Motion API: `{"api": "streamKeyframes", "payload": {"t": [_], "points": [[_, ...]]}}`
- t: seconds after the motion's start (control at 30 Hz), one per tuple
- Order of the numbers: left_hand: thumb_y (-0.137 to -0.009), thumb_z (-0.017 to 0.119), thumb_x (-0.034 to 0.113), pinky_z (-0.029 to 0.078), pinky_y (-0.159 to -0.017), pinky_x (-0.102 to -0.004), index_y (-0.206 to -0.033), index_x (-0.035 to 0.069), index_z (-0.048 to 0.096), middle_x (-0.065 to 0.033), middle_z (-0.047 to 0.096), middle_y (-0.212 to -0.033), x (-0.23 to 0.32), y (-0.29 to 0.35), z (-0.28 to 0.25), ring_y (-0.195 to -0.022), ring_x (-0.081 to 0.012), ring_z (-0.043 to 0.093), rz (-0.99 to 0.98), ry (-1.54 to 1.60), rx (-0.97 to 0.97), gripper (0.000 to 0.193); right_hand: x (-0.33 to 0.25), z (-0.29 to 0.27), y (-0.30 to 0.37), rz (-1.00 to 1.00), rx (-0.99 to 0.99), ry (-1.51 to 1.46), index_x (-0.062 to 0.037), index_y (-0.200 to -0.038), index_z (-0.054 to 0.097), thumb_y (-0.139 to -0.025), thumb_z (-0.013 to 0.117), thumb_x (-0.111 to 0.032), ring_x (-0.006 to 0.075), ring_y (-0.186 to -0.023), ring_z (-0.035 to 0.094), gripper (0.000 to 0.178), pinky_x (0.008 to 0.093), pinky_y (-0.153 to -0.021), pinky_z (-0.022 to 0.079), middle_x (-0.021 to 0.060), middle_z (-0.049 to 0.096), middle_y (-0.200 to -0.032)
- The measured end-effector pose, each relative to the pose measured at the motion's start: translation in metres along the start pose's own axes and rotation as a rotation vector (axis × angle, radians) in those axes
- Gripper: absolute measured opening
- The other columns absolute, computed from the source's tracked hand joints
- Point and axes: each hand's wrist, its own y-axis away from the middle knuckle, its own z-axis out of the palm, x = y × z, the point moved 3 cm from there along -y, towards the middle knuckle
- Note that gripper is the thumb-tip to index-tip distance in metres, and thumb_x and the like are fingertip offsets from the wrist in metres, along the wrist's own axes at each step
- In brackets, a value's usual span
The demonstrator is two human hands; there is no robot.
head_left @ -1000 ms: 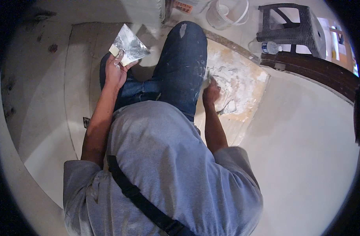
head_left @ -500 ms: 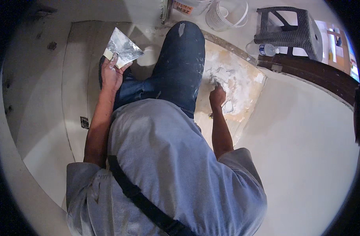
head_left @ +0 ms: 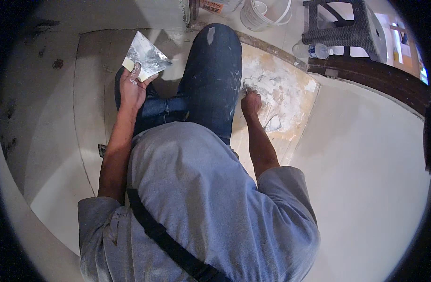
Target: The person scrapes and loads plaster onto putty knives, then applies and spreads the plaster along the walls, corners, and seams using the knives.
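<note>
My left hand (head_left: 132, 89) is closed around the pale handle of a wide metal putty knife (head_left: 148, 55), its blade smeared with white paste. It is held up over my left leg, at the left. My right hand (head_left: 251, 103) is closed on a tool that looks like a small putty knife (head_left: 248, 88), mostly hidden by the fingers. Its tip is in white plaster (head_left: 272, 87) spread over a tan board (head_left: 301, 120), just right of my right knee. Another flat blade-like piece (head_left: 273, 123) lies on the board, nearer to me.
Beyond the board stand a clear plastic bucket (head_left: 253, 19) and a dark woven-pattern stool (head_left: 343, 29). A water bottle (head_left: 320, 50) lies beside the stool. A dark wooden sill (head_left: 373, 83) runs along the right, above a white surface (head_left: 361, 155).
My right hand has moved left and slightly away from me across the plaster, toward my knee. The left hand holds the wide putty knife nearly still. The view has shifted slightly.
</note>
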Motion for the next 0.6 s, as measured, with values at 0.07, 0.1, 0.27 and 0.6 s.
{"api": "streamKeyframes", "payload": {"t": [0.07, 0.1, 0.27, 0.6], "points": [[-0.095, 0.045, 0.010, 0.056, -0.084, -0.0458, -0.127, 0.002, 0.045, -0.0132, 0.056, -0.119, 0.001, 0.002, 0.002, -0.105, -0.0286, 0.060, 0.000, 0.007, -0.019, 0.033, -0.006, -0.002, 0.005, -0.077, 0.007, -0.063, -0.0151, -0.108, 0.064, -0.076, 0.054, -0.003, 0.0338, -0.091, 0.059, 0.036, 0.0442, -0.076, 0.050, 0.0112, 0.063, -0.099], [-0.095, 0.045, 0.010, 0.056, -0.084, -0.0456, -0.127, 0.002, 0.045, -0.0134, 0.057, -0.119, 0.002, 0.002, 0.003, -0.105, -0.0286, 0.060, 0.005, 0.004, -0.038, 0.033, -0.009, -0.001, 0.008, -0.105, -0.009, -0.089, -0.0155, -0.108, 0.064, -0.076, 0.053, -0.003, 0.0337, -0.092, 0.059, 0.036, 0.0443, -0.077, 0.050, 0.0104, 0.063, -0.100], [-0.093, 0.052, 0.013, 0.055, -0.082, -0.0440, -0.123, 0.005, 0.048, -0.0098, 0.058, -0.117, 0.007, 0.004, 0.007, -0.104, -0.0265, 0.061, -0.016, -0.018, -0.062, 0.032, -0.006, 0.008, 0.035, -0.328, -0.093, 0.025, -0.0218, -0.112, 0.063, -0.076, 0.054, -0.002, 0.0316, -0.093, 0.058, 0.042, 0.0415, -0.075, 0.051, 0.0081, 0.063, -0.098], [-0.091, 0.054, 0.017, 0.051, -0.077, -0.0339, -0.118, 0.005, 0.054, -0.0072, 0.061, -0.107, -0.008, 0.013, 0.090, -0.092, -0.0187, 0.062, 0.278, -0.577, -0.462, 0.030, 0.105, -0.043, 0.078, 0.091, 0.016, -0.858, -0.0079, -0.119, 0.058, -0.090, 0.052, -0.012, 0.0269, -0.085, 0.063, 0.030, 0.0334, -0.067, 0.053, 0.0135, 0.064, -0.105]]}}
